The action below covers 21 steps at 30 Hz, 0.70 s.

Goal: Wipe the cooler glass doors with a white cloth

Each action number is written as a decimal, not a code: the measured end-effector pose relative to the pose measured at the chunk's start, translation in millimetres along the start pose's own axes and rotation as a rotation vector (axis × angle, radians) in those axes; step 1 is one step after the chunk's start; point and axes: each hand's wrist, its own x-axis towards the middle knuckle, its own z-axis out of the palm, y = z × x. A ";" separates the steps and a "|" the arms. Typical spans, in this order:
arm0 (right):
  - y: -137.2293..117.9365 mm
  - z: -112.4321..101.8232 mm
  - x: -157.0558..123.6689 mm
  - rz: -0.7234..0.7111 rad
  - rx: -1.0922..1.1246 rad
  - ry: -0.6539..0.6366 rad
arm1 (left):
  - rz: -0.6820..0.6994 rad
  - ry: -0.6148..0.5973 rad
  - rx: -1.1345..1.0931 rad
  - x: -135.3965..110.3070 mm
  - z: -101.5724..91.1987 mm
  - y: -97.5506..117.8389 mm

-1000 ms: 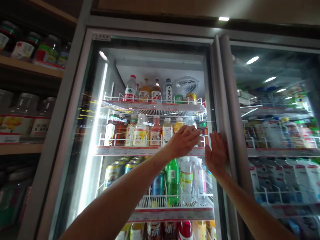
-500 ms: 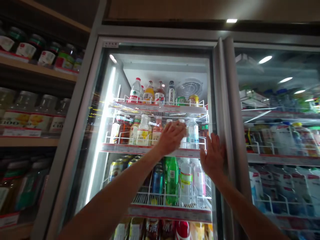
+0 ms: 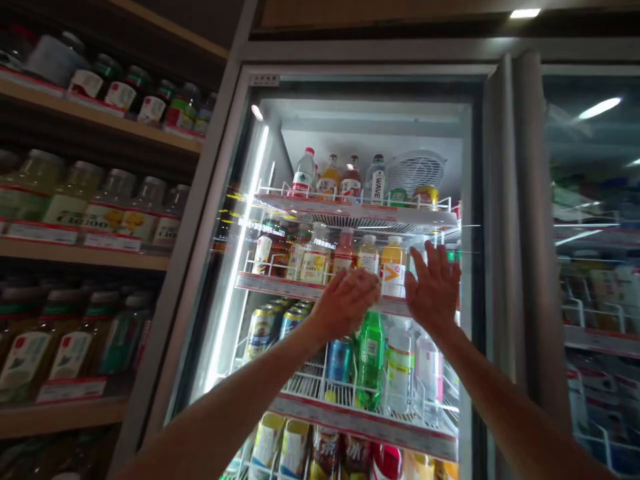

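Observation:
My left hand (image 3: 345,303) reaches up to the glass door (image 3: 225,280) of a lit drinks fridge, fingers bent and pressed together against the glass at the second shelf; whether they hold anything is hidden. My right hand (image 3: 434,290) lies flat on the same glass just to the right, fingers spread, holding nothing. Behind the hands stand an orange bottle (image 3: 393,270) and, one shelf lower, a green bottle (image 3: 370,353). The door looks closed.
Wire shelves (image 3: 350,210) inside carry rows of bottles and cans. The grey door post (image 3: 500,233) separates this fridge from a second glass-door fridge (image 3: 595,267) on the right. Wooden shelves (image 3: 90,253) with jars and bottles fill the left wall.
My right hand has left the door post and slid left onto the glass. My left hand dropped slightly and its fingers curled. My view has turned to the left, showing more of the wooden shelves.

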 end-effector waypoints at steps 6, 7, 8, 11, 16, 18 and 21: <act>5.5 -2.4 -4.1 -0.010 -0.007 -0.019 | -0.549 0.183 0.112 -29.9 -14.4 -59.1; 5.8 -2.7 -4.4 -0.007 -0.007 -0.022 | -0.478 0.163 0.097 -40.1 -15.6 -47.7; 5.8 -3.0 -4.6 -0.003 -0.009 -0.029 | -0.356 0.123 0.071 -50.9 -17.2 -34.0; 6.1 -3.3 -4.5 -0.002 -0.015 -0.045 | 0.077 -0.024 -0.019 -78.9 -24.8 -8.0; 9.4 0.2 -5.6 -0.032 -0.022 -0.014 | -0.271 0.016 0.048 -93.4 -38.6 -57.2; 4.7 1.7 -8.9 -0.018 -0.018 -0.015 | -0.442 0.063 0.083 -99.7 -41.7 -66.3; -14.0 1.9 -19.5 0.004 0.006 -0.018 | -0.170 0.026 0.012 -120.6 -43.6 -40.1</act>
